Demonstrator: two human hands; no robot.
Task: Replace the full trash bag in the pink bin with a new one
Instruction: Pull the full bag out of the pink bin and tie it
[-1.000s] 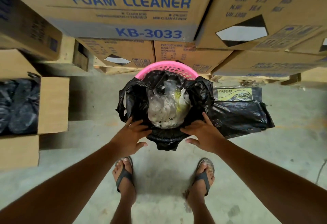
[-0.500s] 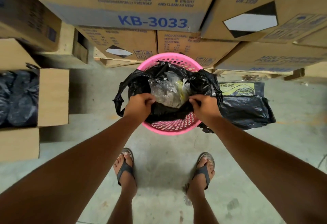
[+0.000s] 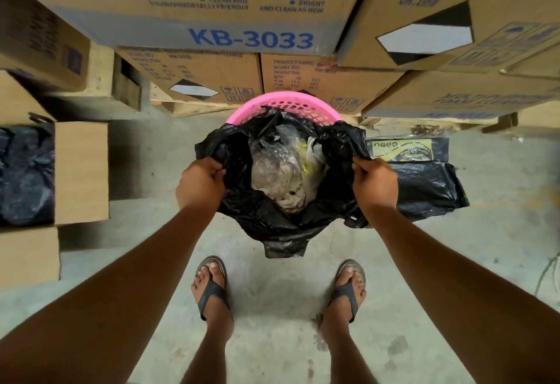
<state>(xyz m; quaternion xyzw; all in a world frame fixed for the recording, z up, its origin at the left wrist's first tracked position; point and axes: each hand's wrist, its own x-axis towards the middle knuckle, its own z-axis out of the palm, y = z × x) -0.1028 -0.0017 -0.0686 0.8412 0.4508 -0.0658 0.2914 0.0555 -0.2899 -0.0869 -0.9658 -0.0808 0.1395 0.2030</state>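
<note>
Gripping the black trash bag [image 3: 285, 220] w/ both fists now: your left hand [image 3: 198, 185] and right hand [image 3: 374, 185] are clenched on its left and right edges, spread wider than half a sec ago. Head view: bag hides the near rim of the pink bin [image 3: 285, 105], which showed before, so lift-out's likely underway. Pack of new bags [image 3: 418, 177] lies just right.

The black trash bag [image 3: 272, 220] is open at the top, with crumpled clear plastic trash inside. The pink bin [image 3: 291, 106] peeks out behind it at 12 o'clock. A pack of new black bags [image 3: 424, 186] lies flat on the floor at 3 o'clock.
</note>
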